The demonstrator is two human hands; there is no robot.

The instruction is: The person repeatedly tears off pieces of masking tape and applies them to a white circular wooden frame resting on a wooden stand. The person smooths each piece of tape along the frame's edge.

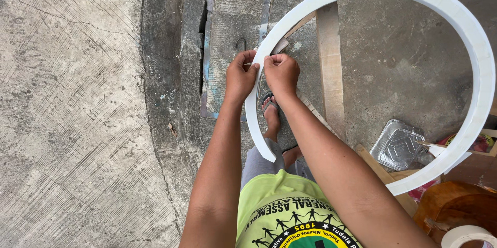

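Over concrete floor (72,98), L hand (239,77) & R hand (282,73) both pinch-closed on white foam ring (468,31) edge.

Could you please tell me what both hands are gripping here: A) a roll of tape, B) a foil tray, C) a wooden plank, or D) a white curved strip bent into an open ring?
D: the left hand and right hand pinch the white curved strip side by side.

floor: rough grey concrete (72,98), daylight | metal-framed drain cover (235,25) was set in it | wooden planks (330,62) lay across | foil tray (396,144) sat right
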